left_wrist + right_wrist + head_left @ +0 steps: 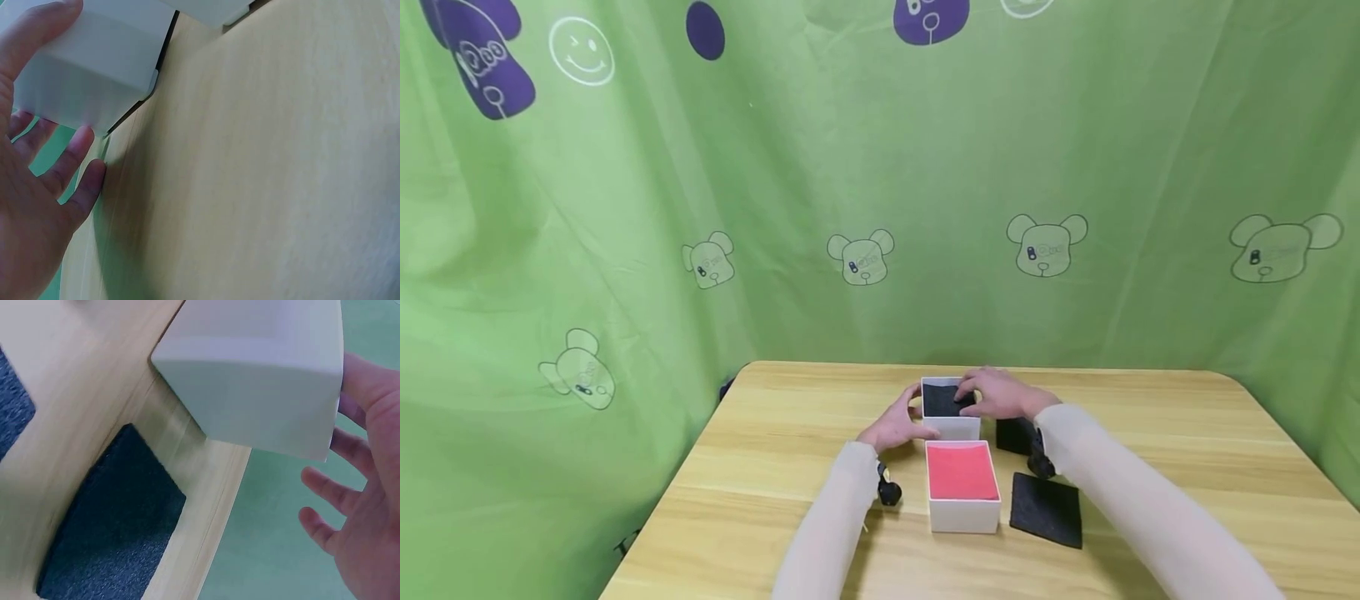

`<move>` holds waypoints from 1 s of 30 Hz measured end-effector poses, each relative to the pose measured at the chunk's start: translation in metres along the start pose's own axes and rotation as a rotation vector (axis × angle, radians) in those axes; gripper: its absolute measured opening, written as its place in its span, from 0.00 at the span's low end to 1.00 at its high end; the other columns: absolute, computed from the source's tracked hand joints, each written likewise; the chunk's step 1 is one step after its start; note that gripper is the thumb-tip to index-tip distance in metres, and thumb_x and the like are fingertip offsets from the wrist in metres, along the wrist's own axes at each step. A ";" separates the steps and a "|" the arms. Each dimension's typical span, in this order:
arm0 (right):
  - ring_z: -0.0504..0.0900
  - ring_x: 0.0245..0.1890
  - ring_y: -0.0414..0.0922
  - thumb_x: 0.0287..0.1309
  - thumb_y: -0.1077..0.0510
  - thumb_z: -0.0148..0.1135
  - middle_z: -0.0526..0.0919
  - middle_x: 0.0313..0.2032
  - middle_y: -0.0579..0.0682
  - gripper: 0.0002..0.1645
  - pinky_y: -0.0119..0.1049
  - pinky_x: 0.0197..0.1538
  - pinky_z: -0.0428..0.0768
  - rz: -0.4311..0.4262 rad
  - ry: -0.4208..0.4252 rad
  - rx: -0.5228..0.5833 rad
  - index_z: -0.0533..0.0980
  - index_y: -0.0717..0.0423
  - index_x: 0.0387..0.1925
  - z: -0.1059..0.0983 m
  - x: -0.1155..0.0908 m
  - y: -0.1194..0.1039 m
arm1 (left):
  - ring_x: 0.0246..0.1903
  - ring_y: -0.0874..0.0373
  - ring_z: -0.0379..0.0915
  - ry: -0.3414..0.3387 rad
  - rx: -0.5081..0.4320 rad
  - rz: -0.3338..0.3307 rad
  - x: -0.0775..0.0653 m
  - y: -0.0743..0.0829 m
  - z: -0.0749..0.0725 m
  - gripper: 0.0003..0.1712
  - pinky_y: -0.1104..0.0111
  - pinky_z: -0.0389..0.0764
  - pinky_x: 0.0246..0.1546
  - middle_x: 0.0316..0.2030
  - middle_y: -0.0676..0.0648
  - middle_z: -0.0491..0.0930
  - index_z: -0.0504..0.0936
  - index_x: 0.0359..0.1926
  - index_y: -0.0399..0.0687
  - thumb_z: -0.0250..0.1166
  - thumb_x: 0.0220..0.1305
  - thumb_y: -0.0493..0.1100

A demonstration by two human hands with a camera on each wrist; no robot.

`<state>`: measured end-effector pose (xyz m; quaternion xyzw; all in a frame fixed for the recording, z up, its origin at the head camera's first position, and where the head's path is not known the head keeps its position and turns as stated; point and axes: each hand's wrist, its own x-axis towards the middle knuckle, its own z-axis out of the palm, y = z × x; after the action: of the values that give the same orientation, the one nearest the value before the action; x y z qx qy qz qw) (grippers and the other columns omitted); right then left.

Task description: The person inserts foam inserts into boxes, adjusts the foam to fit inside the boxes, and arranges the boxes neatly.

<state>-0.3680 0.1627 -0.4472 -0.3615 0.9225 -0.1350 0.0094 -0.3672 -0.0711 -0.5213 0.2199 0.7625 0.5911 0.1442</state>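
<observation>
A white open-topped box (951,428) holds a black foam-like pad (942,400) that lies inside below the rim. My left hand (901,423) holds this box at its left, the thumb on the front wall and the fingers along the side. Over the right rim reaches my right hand (1000,393), fingertips touching the black pad; in the right wrist view those tips are hidden behind the wall of the box (250,394). Directly in front stands a second white box (964,517) with a red sheet (962,472) inside.
To the right of the boxes, two square black pads lie on the wooden table (775,475): a nearer pad (1047,508) and a farther pad (1013,435), partly under the right wrist. A green printed curtain (940,167) hangs behind the table and along its sides.
</observation>
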 end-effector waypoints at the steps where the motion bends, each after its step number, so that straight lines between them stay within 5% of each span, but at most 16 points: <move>1: 0.71 0.54 0.58 0.56 0.49 0.65 0.77 0.52 0.56 0.17 0.60 0.56 0.65 -0.003 0.009 -0.001 0.82 0.53 0.45 0.000 -0.001 0.000 | 0.53 0.53 0.72 0.000 -0.002 -0.001 0.000 0.000 0.000 0.55 0.66 0.77 0.46 0.67 0.47 0.57 0.50 0.72 0.49 0.74 0.48 0.32; 19: 0.71 0.55 0.56 0.61 0.44 0.60 0.75 0.53 0.56 0.26 0.55 0.56 0.70 0.010 0.121 0.044 0.75 0.57 0.53 -0.026 -0.063 -0.006 | 0.52 0.54 0.72 0.033 0.010 -0.007 0.001 -0.007 0.002 0.56 0.65 0.76 0.48 0.66 0.48 0.59 0.53 0.71 0.52 0.76 0.44 0.32; 30: 0.74 0.53 0.54 0.61 0.43 0.59 0.76 0.50 0.54 0.30 0.52 0.55 0.72 0.027 0.110 0.062 0.74 0.62 0.54 -0.013 -0.111 -0.002 | 0.52 0.52 0.72 0.032 0.011 -0.010 -0.001 -0.002 0.003 0.57 0.64 0.76 0.48 0.65 0.45 0.60 0.49 0.72 0.50 0.74 0.46 0.31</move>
<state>-0.2862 0.2382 -0.4429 -0.3406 0.9218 -0.1831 -0.0281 -0.3652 -0.0693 -0.5245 0.2073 0.7691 0.5896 0.1337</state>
